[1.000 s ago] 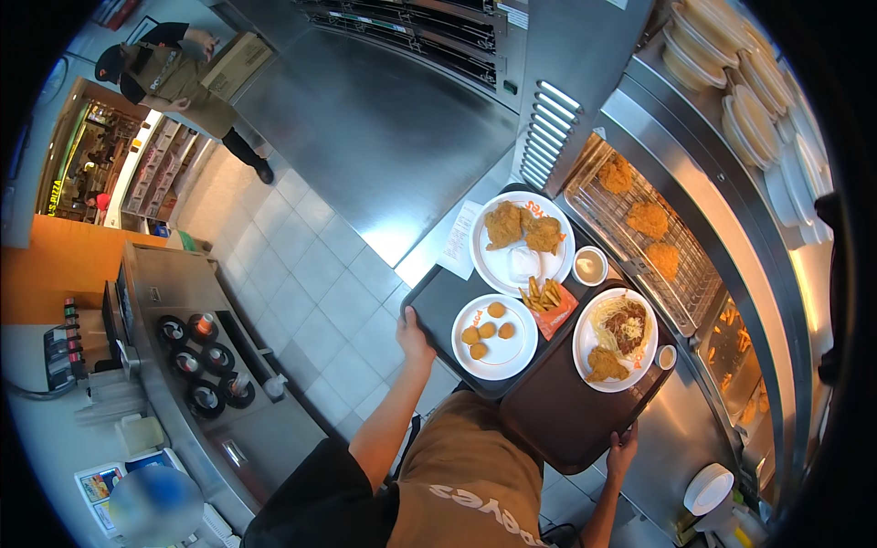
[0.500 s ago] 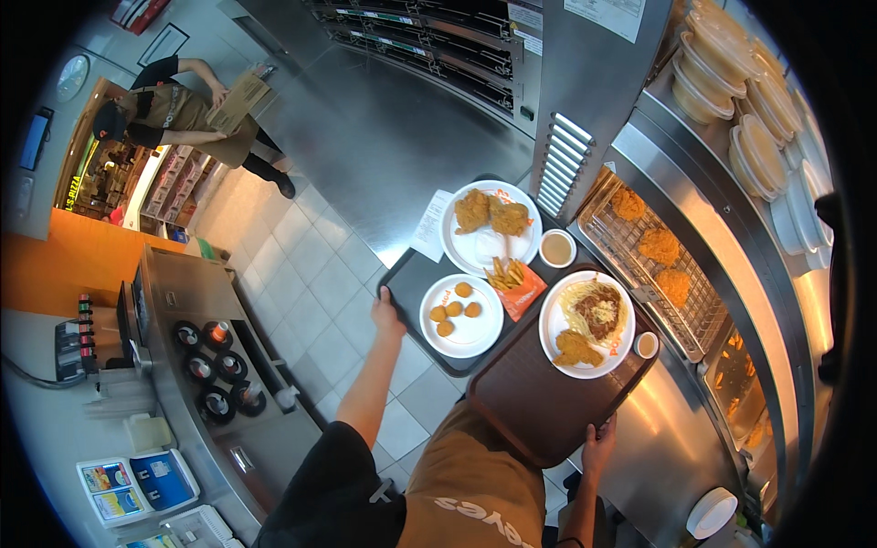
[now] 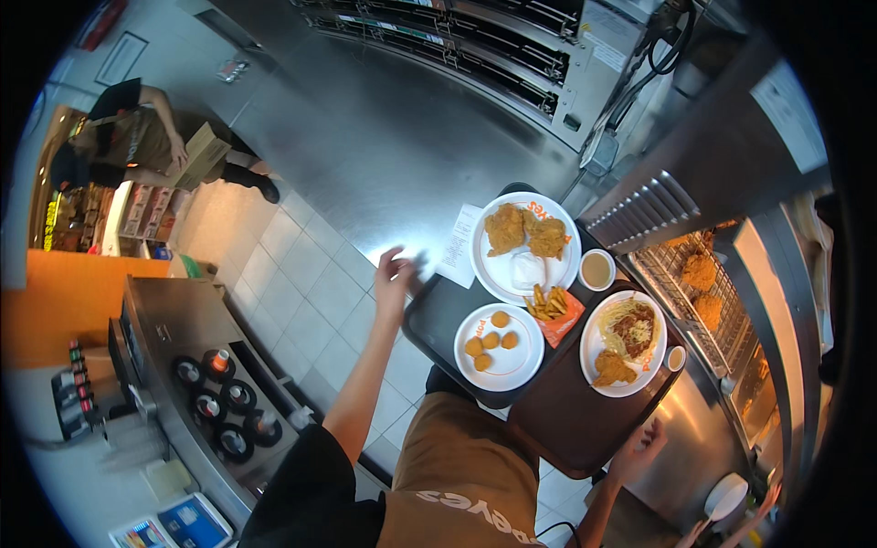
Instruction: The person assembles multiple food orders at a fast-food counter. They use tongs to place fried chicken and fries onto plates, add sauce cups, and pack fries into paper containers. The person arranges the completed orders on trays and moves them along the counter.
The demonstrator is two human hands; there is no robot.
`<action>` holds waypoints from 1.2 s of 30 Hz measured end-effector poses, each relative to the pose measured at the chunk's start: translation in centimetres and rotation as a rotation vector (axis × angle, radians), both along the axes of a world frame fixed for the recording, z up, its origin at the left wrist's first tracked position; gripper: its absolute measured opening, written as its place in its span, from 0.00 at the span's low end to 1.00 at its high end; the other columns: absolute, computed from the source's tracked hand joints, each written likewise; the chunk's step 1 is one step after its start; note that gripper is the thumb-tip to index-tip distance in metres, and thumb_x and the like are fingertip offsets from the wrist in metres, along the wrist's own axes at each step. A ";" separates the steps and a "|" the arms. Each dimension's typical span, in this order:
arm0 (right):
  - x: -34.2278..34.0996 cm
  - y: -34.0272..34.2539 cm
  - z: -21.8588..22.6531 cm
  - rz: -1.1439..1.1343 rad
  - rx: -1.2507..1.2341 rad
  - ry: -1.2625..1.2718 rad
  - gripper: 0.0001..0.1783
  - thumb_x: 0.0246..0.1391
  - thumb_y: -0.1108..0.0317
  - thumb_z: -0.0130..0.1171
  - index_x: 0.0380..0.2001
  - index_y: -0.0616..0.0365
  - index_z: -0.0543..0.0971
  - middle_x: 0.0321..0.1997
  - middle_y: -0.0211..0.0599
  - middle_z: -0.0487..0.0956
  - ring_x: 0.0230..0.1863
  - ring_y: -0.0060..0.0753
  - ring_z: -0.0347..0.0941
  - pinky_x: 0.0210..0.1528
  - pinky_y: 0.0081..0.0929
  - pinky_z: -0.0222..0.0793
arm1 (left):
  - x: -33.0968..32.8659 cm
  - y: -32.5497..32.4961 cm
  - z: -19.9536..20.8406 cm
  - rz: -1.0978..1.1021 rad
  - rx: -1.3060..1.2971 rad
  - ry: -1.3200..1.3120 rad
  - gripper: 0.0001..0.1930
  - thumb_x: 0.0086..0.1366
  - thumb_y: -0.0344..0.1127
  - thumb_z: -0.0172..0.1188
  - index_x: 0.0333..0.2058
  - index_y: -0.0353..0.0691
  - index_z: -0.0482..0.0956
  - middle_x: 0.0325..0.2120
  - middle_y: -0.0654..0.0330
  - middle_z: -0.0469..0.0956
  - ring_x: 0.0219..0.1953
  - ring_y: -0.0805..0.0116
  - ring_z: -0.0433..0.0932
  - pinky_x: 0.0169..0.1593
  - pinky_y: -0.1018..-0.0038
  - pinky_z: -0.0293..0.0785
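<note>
My left hand (image 3: 395, 281) is raised just off the left edge of a dark tray (image 3: 429, 315), fingers apart and slightly blurred. Beside the right edge of a brown tray (image 3: 566, 420), my right hand (image 3: 637, 449) has loosely bent fingers and nothing in them. The brown tray overlaps the dark one. On the dark tray are a white plate (image 3: 493, 274) of fried chicken, a plate (image 3: 521, 370) of round nuggets, fries (image 3: 548, 303) in a red sleeve and a cup of brown sauce (image 3: 597, 270). Spaghetti with chicken fills a plate (image 3: 630, 385) on the brown tray, near a small cup (image 3: 675, 358).
A paper receipt (image 3: 459, 247) lies by the dark tray on the steel counter (image 3: 365, 173). Fried pieces sit on a wire rack (image 3: 681, 283) at right. Another person (image 3: 137, 146) holds a cardboard box at far left. Someone's hands (image 3: 763, 516) are near white plates (image 3: 726, 496).
Both my hands have let go of the tray edges, the left lifting away and the right sliding off. My view has shifted. Another person's hands have appeared at the lower right.
</note>
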State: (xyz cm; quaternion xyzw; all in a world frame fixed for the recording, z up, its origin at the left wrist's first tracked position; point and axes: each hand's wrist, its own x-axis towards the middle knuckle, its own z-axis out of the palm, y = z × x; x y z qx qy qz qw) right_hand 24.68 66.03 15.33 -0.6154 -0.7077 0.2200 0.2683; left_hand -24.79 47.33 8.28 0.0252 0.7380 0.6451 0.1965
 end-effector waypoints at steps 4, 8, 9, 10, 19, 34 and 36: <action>-17.1 -2.8 2.9 0.388 0.146 0.040 0.13 0.52 0.76 0.58 0.42 0.62 0.76 0.40 0.47 0.75 0.45 0.46 0.73 0.48 0.35 0.69 | -5.7 6.1 -1.8 -0.614 -0.278 0.021 0.34 0.52 0.26 0.66 0.57 0.42 0.61 0.30 0.59 0.75 0.34 0.67 0.77 0.40 0.69 0.75; -33.6 -4.2 1.1 0.828 0.100 0.101 0.13 0.42 0.76 0.60 0.35 0.55 0.78 0.38 0.38 0.75 0.42 0.45 0.72 0.46 0.40 0.67 | -10.6 4.2 -3.2 -0.696 -0.287 0.048 0.32 0.51 0.23 0.66 0.54 0.43 0.62 0.23 0.61 0.73 0.28 0.68 0.76 0.37 0.69 0.74; -37.3 -4.1 0.3 0.908 0.064 0.089 0.12 0.42 0.75 0.59 0.34 0.53 0.78 0.37 0.35 0.75 0.42 0.43 0.71 0.46 0.39 0.66 | -11.6 3.1 -3.1 -0.604 -0.256 0.013 0.31 0.51 0.21 0.65 0.53 0.44 0.63 0.23 0.61 0.73 0.28 0.68 0.76 0.35 0.69 0.74; -40.6 -4.0 -0.6 0.955 0.107 0.074 0.11 0.43 0.75 0.58 0.34 0.53 0.78 0.37 0.34 0.75 0.42 0.42 0.70 0.46 0.38 0.64 | -12.3 2.4 -3.1 -0.576 -0.274 0.114 0.31 0.52 0.21 0.64 0.54 0.45 0.63 0.23 0.60 0.73 0.28 0.66 0.76 0.35 0.68 0.74; -53.8 -3.5 -8.5 1.212 0.052 -0.310 0.17 0.40 0.75 0.60 0.39 0.55 0.79 0.42 0.37 0.76 0.50 0.39 0.70 0.52 0.37 0.63 | -15.4 -0.5 -1.4 -0.820 -0.618 0.769 0.32 0.50 0.41 0.71 0.56 0.53 0.75 0.31 0.61 0.71 0.38 0.60 0.72 0.42 0.63 0.67; -53.2 -4.5 -8.5 1.219 0.109 -0.233 0.18 0.35 0.77 0.63 0.35 0.52 0.80 0.41 0.37 0.71 0.49 0.42 0.67 0.49 0.38 0.63 | -15.8 -1.3 -1.9 -0.854 -0.628 0.856 0.41 0.40 0.54 0.74 0.57 0.54 0.75 0.38 0.61 0.65 0.43 0.60 0.64 0.47 0.63 0.58; -52.8 -4.7 -8.6 1.354 0.021 -0.325 0.18 0.35 0.77 0.64 0.35 0.53 0.80 0.41 0.36 0.71 0.49 0.41 0.67 0.48 0.37 0.63 | -15.8 -1.3 -2.0 -0.851 -0.631 0.862 0.41 0.40 0.54 0.74 0.57 0.54 0.75 0.38 0.60 0.65 0.43 0.60 0.64 0.47 0.63 0.58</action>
